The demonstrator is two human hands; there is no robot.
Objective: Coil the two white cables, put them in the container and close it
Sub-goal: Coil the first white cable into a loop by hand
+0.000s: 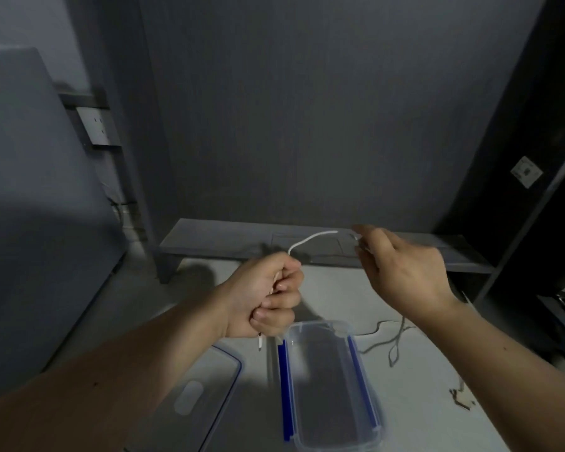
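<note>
The left hand [268, 296] is balled into a fist around a bundle of white cable [310, 239], held up above the table [405, 402]; one plug end pokes out below the fist, and a free length arcs up and to the right out of the top of it. The right hand [405, 272] hangs just beside that arc, fingers loosely curled, the tips seemingly pinching something small and pale, though blur hides whether it is the cable's end. So the loose tail runs left to right between the two hands, and the right one looks best placed to wrap it round. The open container [327, 386] sits directly below and nearer, its long axis running near to far, the lid [206, 386] flat to its left. A second cable [395, 340] lies uncoiled on the table, right of the container.
</note>
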